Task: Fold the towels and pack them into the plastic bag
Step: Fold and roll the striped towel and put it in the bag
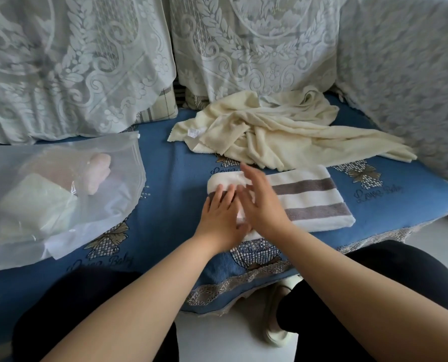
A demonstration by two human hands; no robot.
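Palms flat, we press our left hand (221, 218) and right hand (260, 202) on the striped towel (306, 197) to set its fold, the plastic bag (61, 194) waiting at nine o'clock.

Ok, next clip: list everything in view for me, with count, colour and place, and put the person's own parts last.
striped towel: one, white with grey bands, partly folded, middle of the seat under both hands
cream towel: one, unfolded heap, behind the striped towel
plastic bag: one, translucent, lying at left on the seat
packed towels: at least two inside the bag, pale green and pink; exact count unclear
seat cover: one, blue with patterned motifs
lace covers: white, draped over the cushions behind
slipper: one, pale, on the floor below
left hand: flat on the striped towel's left end
right hand: fingers straight, on the same end, beside the left hand
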